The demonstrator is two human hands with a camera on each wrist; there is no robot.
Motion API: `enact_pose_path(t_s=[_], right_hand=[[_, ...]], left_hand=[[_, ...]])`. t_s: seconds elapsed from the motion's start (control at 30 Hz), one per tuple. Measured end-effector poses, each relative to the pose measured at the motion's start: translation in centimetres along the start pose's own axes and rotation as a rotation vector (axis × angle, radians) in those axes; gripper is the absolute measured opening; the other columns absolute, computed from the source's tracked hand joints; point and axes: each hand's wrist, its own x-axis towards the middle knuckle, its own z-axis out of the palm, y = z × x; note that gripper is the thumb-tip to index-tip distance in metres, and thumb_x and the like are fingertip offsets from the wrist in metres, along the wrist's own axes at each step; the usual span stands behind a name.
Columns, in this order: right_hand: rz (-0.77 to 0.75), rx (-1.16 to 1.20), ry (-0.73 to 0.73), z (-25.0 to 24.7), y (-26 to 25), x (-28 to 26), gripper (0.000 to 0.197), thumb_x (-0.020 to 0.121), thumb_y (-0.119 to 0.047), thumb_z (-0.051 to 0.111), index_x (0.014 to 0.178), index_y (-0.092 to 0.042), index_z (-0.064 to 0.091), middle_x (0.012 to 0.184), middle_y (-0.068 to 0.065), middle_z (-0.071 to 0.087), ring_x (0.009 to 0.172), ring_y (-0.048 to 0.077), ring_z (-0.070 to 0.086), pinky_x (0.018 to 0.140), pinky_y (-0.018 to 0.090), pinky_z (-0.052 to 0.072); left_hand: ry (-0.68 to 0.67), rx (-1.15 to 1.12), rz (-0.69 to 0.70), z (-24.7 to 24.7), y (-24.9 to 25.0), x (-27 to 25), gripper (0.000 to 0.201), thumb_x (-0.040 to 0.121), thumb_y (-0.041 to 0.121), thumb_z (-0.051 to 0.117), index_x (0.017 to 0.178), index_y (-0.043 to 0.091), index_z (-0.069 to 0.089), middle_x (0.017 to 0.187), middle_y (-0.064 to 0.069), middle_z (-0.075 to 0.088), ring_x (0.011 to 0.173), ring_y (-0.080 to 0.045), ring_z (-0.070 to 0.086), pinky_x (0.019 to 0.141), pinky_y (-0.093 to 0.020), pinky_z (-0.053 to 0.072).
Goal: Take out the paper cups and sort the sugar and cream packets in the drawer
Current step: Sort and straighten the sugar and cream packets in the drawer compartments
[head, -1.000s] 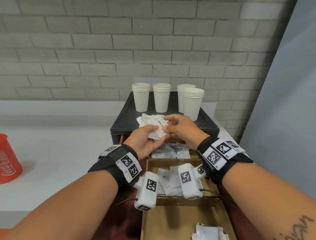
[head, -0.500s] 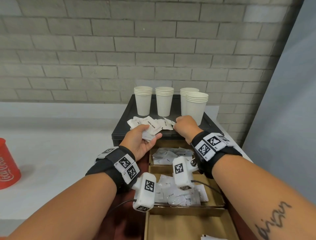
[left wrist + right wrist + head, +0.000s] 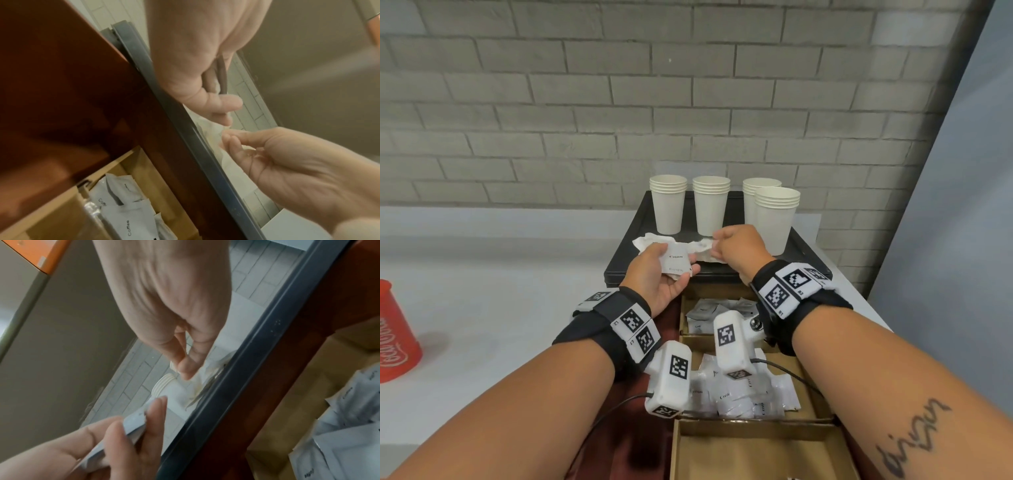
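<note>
While my left hand (image 3: 661, 274) holds cream packets (image 3: 676, 262), right hand (image 3: 739, 248) pinches another packet (image 3: 702, 250); sorting underway; next, read its label.

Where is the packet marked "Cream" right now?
In the head view, the Cream packet is held in the left hand, just in front of the black tray, left of the right hand.
</note>
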Motion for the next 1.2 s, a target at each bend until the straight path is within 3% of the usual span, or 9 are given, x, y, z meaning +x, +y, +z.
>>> enact_pose_path(t_s=[0.17,0.27,0.37,0.5,0.67,0.73,0.83,1.0,1.2], right_hand=[[-0.051,0.046,-0.16,0.5,-0.9,-2.0,0.029,0.089,-0.017,0.061,0.117,-0.008,0.062,0.101,0.007,0.06,0.085,0.017,0.056,0.067,0.023,0.049],[-0.112,-0.065,-0.219,1.1,-0.9,-2.6,0.029,0.084,-0.015,0.067,0.112,-0.015,0.061,0.089,-0.003,0.054,0.087,0.016,0.055,0.066,0.024,0.05],[-0.06,0.015,-0.153,0.3,-0.8,-2.7,0.017,0.082,0.001,0.064,0.086,-0.015,0.059,0.077,0.004,0.055,0.065,0.014,0.055,0.062,0.024,0.051],[0.041,0.101,-0.239,-1.9,-0.5,-3.1,0.015,0.087,0.003,0.057,0.086,-0.011,0.059,0.071,0.005,0.055,0.058,0.01,0.05,0.053,0.017,0.048],[0.128,-0.176,-0.44,-4.5,0.4,-3.5,0.015,0.089,-0.001,0.055,0.079,-0.011,0.06,0.07,0.006,0.055,0.059,0.011,0.05,0.054,0.018,0.046],[0.123,-0.319,-0.433,-4.7,0.7,-3.6,0.007,0.089,-0.011,0.057,0.088,-0.011,0.064,0.082,0.006,0.06,0.07,0.012,0.054,0.062,0.02,0.048],[0.045,-0.283,-0.397,-3.7,0.6,-3.6,0.025,0.089,-0.029,0.062,0.11,-0.017,0.061,0.098,0.0,0.06,0.083,0.011,0.058,0.072,0.023,0.051],[-0.144,-0.245,-0.366,-1.0,0.2,-3.6,0.04,0.084,-0.026,0.068,0.12,-0.018,0.052,0.094,-0.001,0.061,0.082,0.014,0.06,0.061,0.021,0.045],[-0.2,-0.208,-0.216,0.0,0.7,-2.4,0.026,0.088,-0.016,0.06,0.114,-0.013,0.057,0.085,-0.003,0.059,0.066,0.01,0.054,0.05,0.015,0.04]], left_hand=[[0.044,0.017,0.055,0.0,-0.1,0.1,0.027,0.098,0.017,0.045,0.124,0.01,0.049,0.097,-0.011,0.064,0.08,-0.019,0.062,0.043,-0.016,0.051],[0.03,0.059,0.064,0.1,-0.5,0.1,0.021,0.097,0.019,0.049,0.116,0.012,0.051,0.089,-0.008,0.063,0.072,-0.017,0.061,0.038,-0.014,0.047],[0.026,0.081,0.047,-0.1,-0.8,0.0,0.025,0.097,0.028,0.049,0.116,0.014,0.053,0.086,-0.005,0.064,0.062,-0.015,0.062,0.034,-0.014,0.043],[0.027,0.107,0.024,-0.5,-0.8,-0.3,0.018,0.098,0.026,0.046,0.105,0.014,0.056,0.092,-0.006,0.066,0.07,-0.018,0.063,0.034,-0.013,0.041],[0.014,0.224,-0.001,-0.8,-0.8,-0.8,0.028,0.098,0.034,0.039,0.091,0.013,0.056,0.085,-0.011,0.065,0.062,-0.019,0.057,0.036,-0.013,0.04],[-0.037,0.225,-0.035,-0.8,-0.9,-1.0,0.031,0.099,0.034,0.034,0.094,0.013,0.057,0.089,-0.014,0.064,0.064,-0.02,0.058,0.038,-0.014,0.043],[-0.092,0.212,-0.069,-0.5,-1.2,-1.3,0.029,0.1,0.03,0.033,0.097,0.013,0.057,0.09,-0.014,0.065,0.06,-0.02,0.065,0.04,-0.015,0.046],[-0.169,0.2,-0.07,0.3,-1.3,-1.8,0.019,0.099,0.02,0.041,0.112,0.013,0.054,0.084,-0.012,0.067,0.054,-0.019,0.069,0.043,-0.017,0.051],[-0.207,0.123,-0.108,-0.1,-0.4,-1.8,0.033,0.1,0.039,0.033,0.107,0.016,0.057,0.082,-0.016,0.07,0.055,-0.024,0.069,0.043,-0.019,0.051]])
